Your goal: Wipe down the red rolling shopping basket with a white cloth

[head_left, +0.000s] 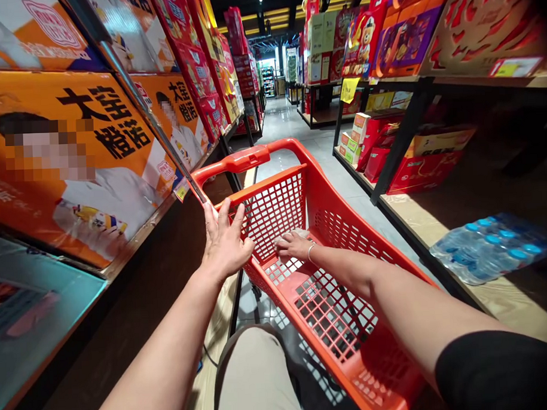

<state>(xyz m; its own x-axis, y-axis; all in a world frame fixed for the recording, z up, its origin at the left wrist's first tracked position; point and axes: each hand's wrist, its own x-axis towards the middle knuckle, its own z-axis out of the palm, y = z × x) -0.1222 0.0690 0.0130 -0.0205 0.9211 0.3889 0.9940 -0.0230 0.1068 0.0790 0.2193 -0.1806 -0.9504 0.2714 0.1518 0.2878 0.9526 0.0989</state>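
Observation:
A red plastic shopping cart [346,217] with grid-holed walls stands before me, its basket tilted in view. My left hand [224,238] lies on the near rim by the handle, fingers spread and gripping nothing. Beside those fingertips is the lower end of a thin metal pole [163,143] rising to the upper left. Down inside the basket, my right hand [293,246] is against the handle-end wall. Its fingers press on a pale, crumpled cloth [302,233], mostly covered by the hand. The cart's red handle [242,161] is beyond both hands.
Orange cartons [44,195] are stacked on the left shelf close to the cart. Along the right, a black-framed shelf [399,135] carries gift boxes. Wrapped water bottles [494,248] lie on its lower board. A tiled aisle [281,112] runs ahead. My knee [256,373] is beside the cart.

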